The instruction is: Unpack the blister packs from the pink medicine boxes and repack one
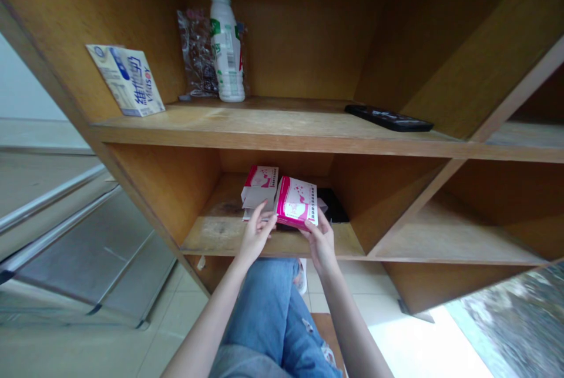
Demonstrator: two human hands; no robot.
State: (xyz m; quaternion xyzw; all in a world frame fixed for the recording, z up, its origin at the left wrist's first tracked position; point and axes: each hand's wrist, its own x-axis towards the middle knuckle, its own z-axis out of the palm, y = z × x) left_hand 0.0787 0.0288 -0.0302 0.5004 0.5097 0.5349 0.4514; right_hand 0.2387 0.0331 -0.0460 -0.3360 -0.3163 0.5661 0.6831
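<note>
Where 2 hands [319, 243] meet, 1 pink box [296, 202]

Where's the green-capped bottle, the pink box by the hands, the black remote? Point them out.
Green-capped bottle [225, 52], head view, on its white body.
Pink box [296, 203], head view, on its white front.
Black remote [388, 118], head view, on its top face.

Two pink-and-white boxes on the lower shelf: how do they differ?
The nearer box is gripped by the right hand and tilted, while the farther box sits further back, beside it and not held. The nearer box shows a full printed face; the farther box shows print only on its upper part, with plain white flaps or sheets below, by the left hand. Both share the same pink-and-white print.
</note>
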